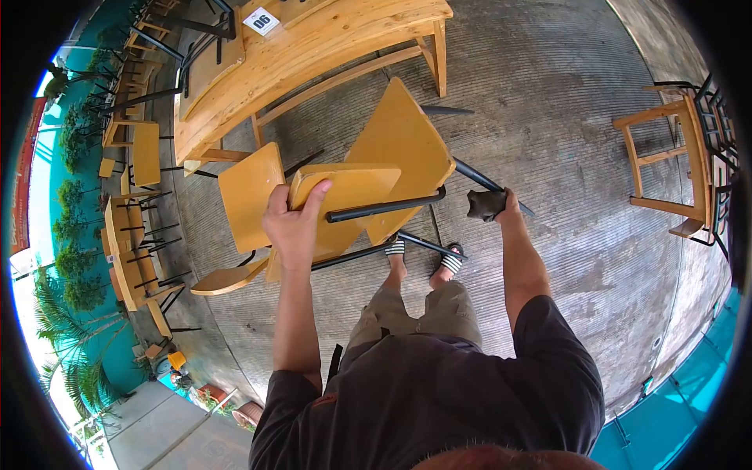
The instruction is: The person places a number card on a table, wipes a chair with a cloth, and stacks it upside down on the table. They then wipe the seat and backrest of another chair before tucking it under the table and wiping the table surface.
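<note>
My left hand is closed on the edge of a wooden chair's board, thumb on top and fingers folded over the side. This chair has black metal tube legs and is tipped over in front of me. My right hand holds a crumpled dark cloth close by a black chair leg. A wide yellow wooden board stands behind the held one, and another wooden board is at its left. A curved wooden piece lies lower left.
A long wooden table with a "06" label and upturned chairs on it stands ahead. More tables and chairs line the left. Another wooden table with stacked chairs is at the right. My sandalled feet are on ridged concrete.
</note>
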